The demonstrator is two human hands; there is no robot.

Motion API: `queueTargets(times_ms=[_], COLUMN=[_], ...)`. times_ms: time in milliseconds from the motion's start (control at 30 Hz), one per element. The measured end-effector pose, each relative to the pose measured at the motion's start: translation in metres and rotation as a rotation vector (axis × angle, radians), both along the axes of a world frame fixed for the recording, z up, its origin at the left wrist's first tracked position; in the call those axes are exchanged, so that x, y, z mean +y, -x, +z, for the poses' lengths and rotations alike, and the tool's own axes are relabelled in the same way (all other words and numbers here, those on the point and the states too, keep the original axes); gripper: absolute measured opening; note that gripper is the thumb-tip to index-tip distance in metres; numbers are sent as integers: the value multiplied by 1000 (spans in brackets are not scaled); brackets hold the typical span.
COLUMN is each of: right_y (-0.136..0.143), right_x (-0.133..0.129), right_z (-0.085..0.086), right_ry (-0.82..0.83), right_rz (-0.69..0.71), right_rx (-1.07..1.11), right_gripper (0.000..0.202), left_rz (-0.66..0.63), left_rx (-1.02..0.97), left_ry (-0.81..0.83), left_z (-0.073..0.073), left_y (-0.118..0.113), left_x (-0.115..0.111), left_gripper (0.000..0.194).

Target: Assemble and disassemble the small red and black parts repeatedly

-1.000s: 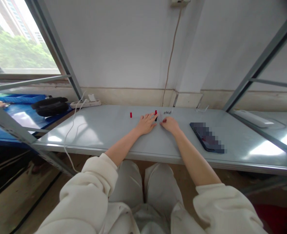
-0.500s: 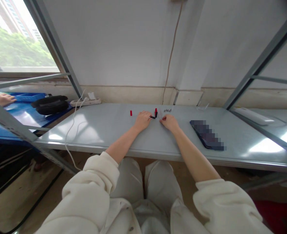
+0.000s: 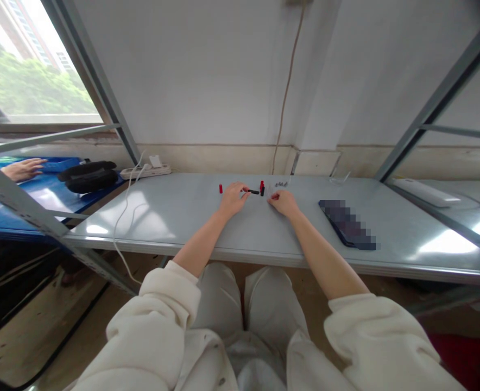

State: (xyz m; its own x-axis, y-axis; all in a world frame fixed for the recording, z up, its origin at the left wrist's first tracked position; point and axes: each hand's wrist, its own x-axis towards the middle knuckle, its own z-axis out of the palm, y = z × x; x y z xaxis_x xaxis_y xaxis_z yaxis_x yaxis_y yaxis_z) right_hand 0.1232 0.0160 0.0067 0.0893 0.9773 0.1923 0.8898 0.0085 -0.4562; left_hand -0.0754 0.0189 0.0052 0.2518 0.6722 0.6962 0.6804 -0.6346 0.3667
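My left hand (image 3: 232, 200) is closed in a pinch around one end of a short black cylinder (image 3: 254, 191), which lies level and points to the right. Just past its tip, another black cylinder (image 3: 262, 191) stands upright, with a red cylinder (image 3: 261, 183) right behind it. To the left of that hand a separate red cylinder (image 3: 221, 189) stands on the table. My right hand (image 3: 284, 203) rests on the tabletop with thumb and fingers pressed together; whatever they hold is too small to make out. Several small grey pieces (image 3: 281, 184) lie behind it.
A dark phone-like slab (image 3: 343, 224), partly pixelated, lies on the grey table (image 3: 398, 233) at right. A power strip (image 3: 150, 171) with white cables sits at the back left. Beyond the metal frame, another person's hand (image 3: 24, 169) is over a blue table by a black case (image 3: 88, 176).
My left hand has drawn slightly left, and the black cylinder in it now shows level, apart from the upright one. My right hand has hardly moved.
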Motion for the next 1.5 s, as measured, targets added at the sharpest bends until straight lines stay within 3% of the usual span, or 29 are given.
queueTargets(times_ms=[233, 533, 1167, 1500], right_y=[4, 22, 24, 28], right_x=[-4, -20, -21, -26], right_z=[4, 12, 10, 14], right_ry=[13, -100, -138, -165], right_rz=[14, 157, 140, 114], right_rx=[-46, -327, -353, -330], right_gripper=[20, 18, 19, 18], left_rz=[-16, -20, 2, -179], left_rx=[-26, -22, -21, 40], left_ry=[-41, -44, -33, 13], left_z=[-2, 1, 3, 8], left_y=[0, -1, -1, -3], left_x=[1, -3, -6, -17], left_gripper=[8, 9, 13, 41])
